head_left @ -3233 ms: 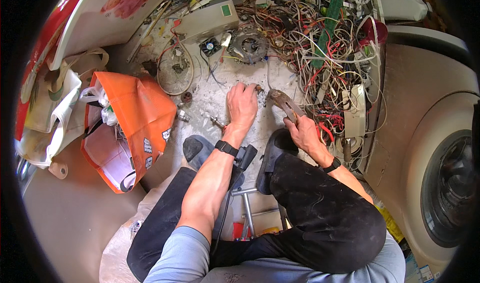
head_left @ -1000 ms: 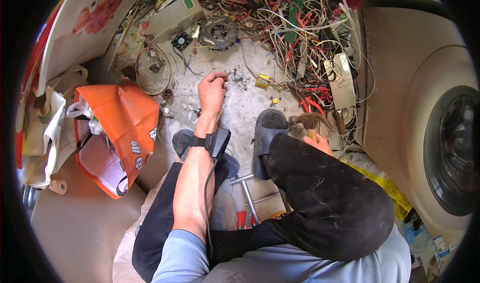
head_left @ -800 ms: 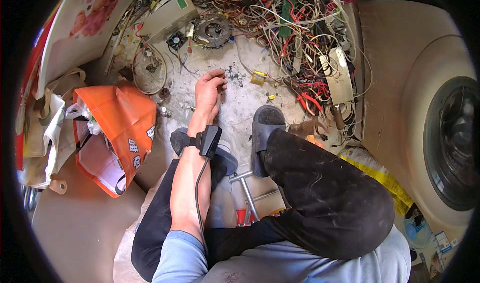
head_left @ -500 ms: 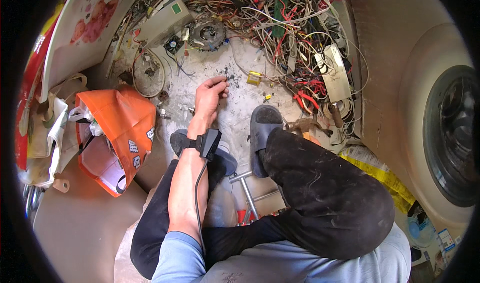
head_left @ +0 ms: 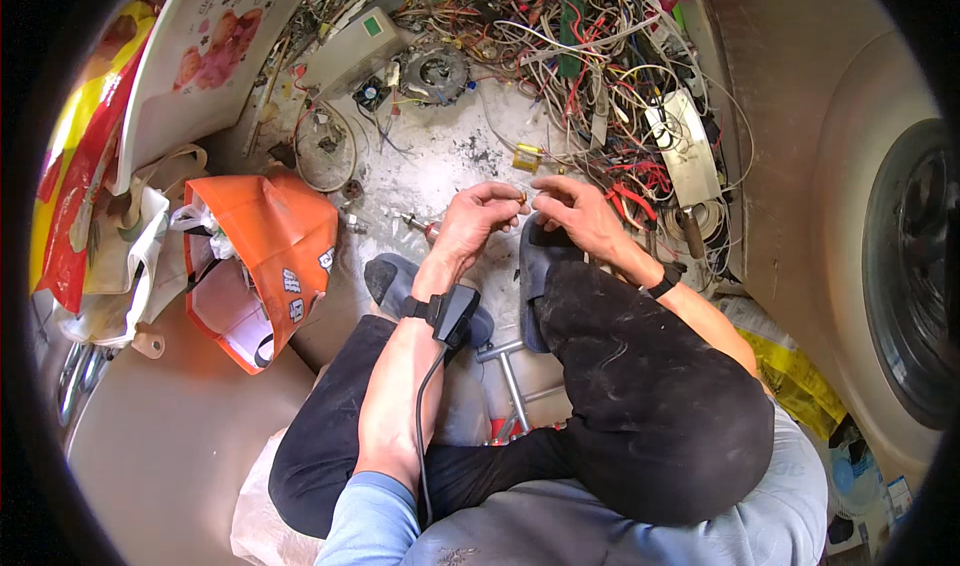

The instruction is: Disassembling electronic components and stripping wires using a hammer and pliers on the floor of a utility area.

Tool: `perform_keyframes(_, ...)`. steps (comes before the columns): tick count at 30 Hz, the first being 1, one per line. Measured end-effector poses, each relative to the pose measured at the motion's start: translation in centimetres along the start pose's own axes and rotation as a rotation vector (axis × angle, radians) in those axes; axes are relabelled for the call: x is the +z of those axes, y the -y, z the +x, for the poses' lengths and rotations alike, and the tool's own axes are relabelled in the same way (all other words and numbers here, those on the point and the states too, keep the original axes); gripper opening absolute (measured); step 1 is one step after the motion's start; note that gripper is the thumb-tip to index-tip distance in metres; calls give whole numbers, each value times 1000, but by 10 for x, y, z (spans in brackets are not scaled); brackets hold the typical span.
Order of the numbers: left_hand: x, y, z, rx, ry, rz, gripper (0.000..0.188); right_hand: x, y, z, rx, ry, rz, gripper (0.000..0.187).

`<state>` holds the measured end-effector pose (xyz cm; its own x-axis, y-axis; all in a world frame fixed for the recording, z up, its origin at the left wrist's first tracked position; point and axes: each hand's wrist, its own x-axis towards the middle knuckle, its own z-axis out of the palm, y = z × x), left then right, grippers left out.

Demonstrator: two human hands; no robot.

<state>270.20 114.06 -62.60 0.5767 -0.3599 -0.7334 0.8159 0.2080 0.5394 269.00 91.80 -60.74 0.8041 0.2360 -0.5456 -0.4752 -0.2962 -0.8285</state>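
My left hand (head_left: 482,216) pinches a small orange-brown piece (head_left: 522,197) between thumb and fingertips, its kind too small to tell. Facing it, my right hand (head_left: 585,218) has thumb and fingers drawn together close to that piece; whatever they hold is too small to make out. Both hands are above the floor, in front of my sandals. Just beyond the fingertips lies a yellow block-shaped part (head_left: 527,157). A thin metal tool with a red end (head_left: 425,228) rests beside my left wrist. Red-handled pliers (head_left: 632,202) lie right of my right hand.
A heap of tangled wires (head_left: 590,56) covers the far right, beside a white power strip (head_left: 683,151). At left stands an orange bag (head_left: 275,251). A grey-white box (head_left: 350,51) and a round coil part (head_left: 436,74) lie at the back. A washing machine door (head_left: 915,266) bounds the right.
My right hand has come in from the right and met my left hand. The left hand has moved right and nearer to me. The view has shifted slightly.
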Motion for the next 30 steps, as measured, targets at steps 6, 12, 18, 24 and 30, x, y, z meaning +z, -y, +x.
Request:
perform_keyframes(6, -2, -2, -4, -34, -2, 61, 20, 9, 9, 9, 26, 10, 98, 19)
perform_keyframes(12, 11, -1, 4, 12, -66, -157, 20, 10, 3, 21, 127, -67, 463, 16)
perform_keyframes(18, 1, -1, 7, 35, -95, -421, 18, 15, 6, 33, 108, -133, 479, 14)
perform_keyframes(24, -11, -8, 2, 60, -81, -470, 19, 6, 10, 38, 87, -203, 480, 13)
perform_keyframes(30, -12, -12, -1, 71, -99, -428, 21, 2, 9, 43, 93, -310, 406, 14)
